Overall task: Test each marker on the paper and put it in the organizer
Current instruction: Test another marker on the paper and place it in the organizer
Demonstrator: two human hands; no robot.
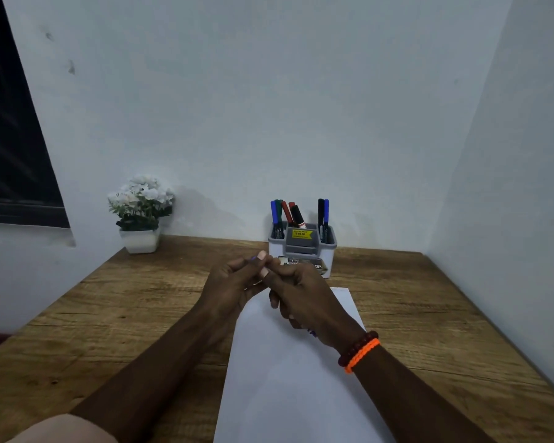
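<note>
Over the paper (pixel 288 378), your left hand (pixel 234 279) and right hand (pixel 304 298) both grip one marker (pixel 254 258). Pull its cap straight off, then draw a short line.

Bare forearms, no sleeves past the elbows. On the right wrist, 2 bracelets (pixel 359 351) side by side — a string of dark reddish-brown round beads toward the hand, a bright orange braided cord at its 5 o'clock side. Left wrist (pixel 205 314) bare. Short, pale fingernails — visible on the fingertips (pixel 262 255).
</note>
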